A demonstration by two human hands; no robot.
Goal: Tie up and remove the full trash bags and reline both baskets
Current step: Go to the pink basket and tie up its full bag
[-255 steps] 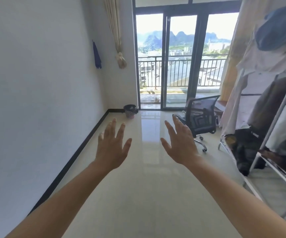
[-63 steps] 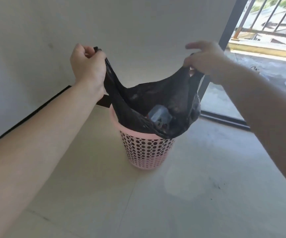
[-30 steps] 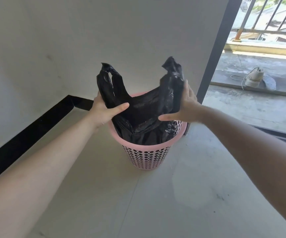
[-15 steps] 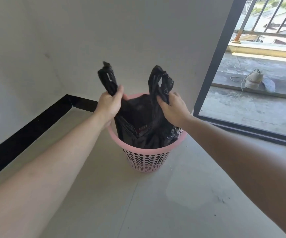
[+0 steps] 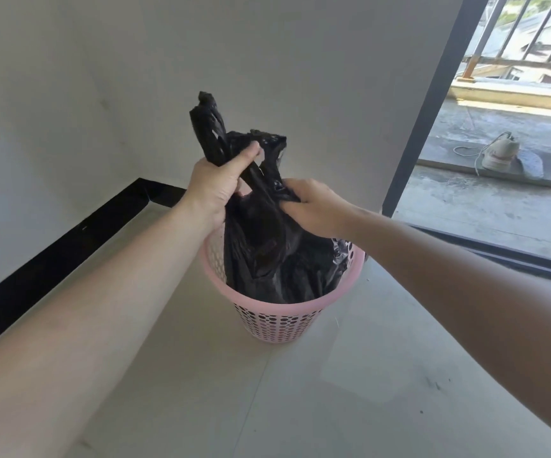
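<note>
Basket (image 5: 280, 322) contents hidden by bag (image 5: 267, 252)

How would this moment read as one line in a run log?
stage: tying bag | left hand: grips black trash bag handle | right hand: grips other handle | pink basket: bag inside, unknotted

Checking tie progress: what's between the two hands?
Head view: only gathered black bag plastic spans between left hand and right hand; both grip it above the basket.

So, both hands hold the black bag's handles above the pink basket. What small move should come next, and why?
Probably cross the two handles and pull a knot. The left hand and right hand already grip the gathered handles close together, and the black bag sits untied in the pink basket.
</note>
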